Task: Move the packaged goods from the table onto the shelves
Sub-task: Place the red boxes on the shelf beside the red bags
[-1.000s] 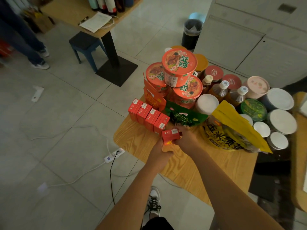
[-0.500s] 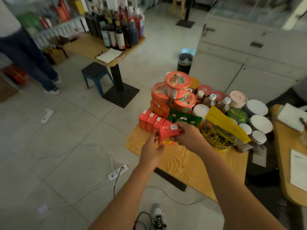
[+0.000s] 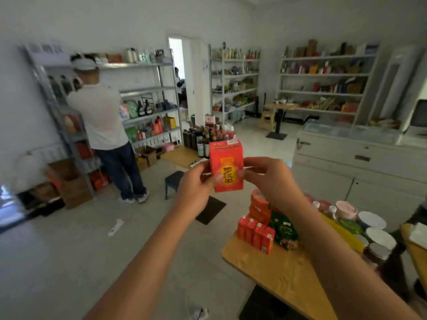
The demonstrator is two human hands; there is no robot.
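Both hands [image 3: 196, 181] pinch red carton [image 3: 226, 166] upright.

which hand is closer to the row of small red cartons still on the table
Right. The right hand is up at the held red carton, above the row of cartons; the left hand holds its other side, further left.

Non-task surroundings, referenced to the doorway [image 3: 179, 72]

Left of it, a person in a white shirt [image 3: 101, 118] faces away; below it, a dark stool [image 3: 173, 181]; right of it, a white cabinet [image 3: 360, 162].
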